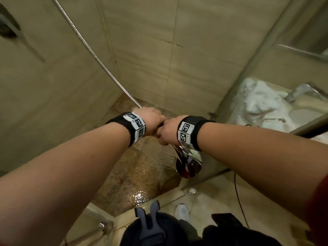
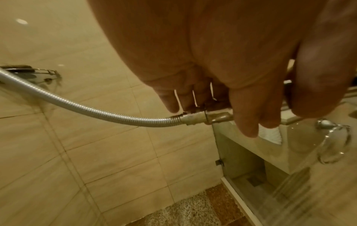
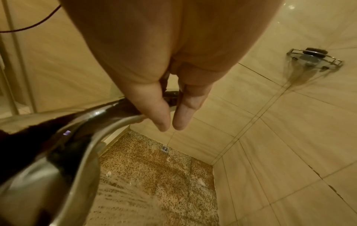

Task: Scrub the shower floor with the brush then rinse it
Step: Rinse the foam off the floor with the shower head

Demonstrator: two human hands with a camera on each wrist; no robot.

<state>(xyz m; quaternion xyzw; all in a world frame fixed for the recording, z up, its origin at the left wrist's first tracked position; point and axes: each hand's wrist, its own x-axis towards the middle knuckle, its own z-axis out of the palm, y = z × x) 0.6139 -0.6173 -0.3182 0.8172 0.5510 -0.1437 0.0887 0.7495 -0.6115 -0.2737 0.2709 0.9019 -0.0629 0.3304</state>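
Both hands hold the chrome hand shower [image 1: 189,162] out over the speckled brown shower floor [image 1: 138,174]. My left hand [image 1: 150,121] grips the handle's end by the hose connector [image 2: 195,119], where the metal hose [image 2: 77,105] joins. My right hand [image 1: 166,132] is curled round the handle just behind the head [image 3: 58,152]. Water sprays from the head down and left onto the wet floor [image 3: 154,175]. A small square drain [image 3: 165,148] sits at the floor's far edge. A dark round bristly item lies on the corner shelf [image 3: 313,59]; I cannot tell if it is the brush.
Beige tiled walls close in the stall on the left and at the back. A glass door with a round knob [image 2: 332,137] stands to the right. Beyond it is a counter with white cloth [image 1: 257,98] and a tap [image 1: 300,93]. A black cable [image 1: 237,192] hangs by the threshold.
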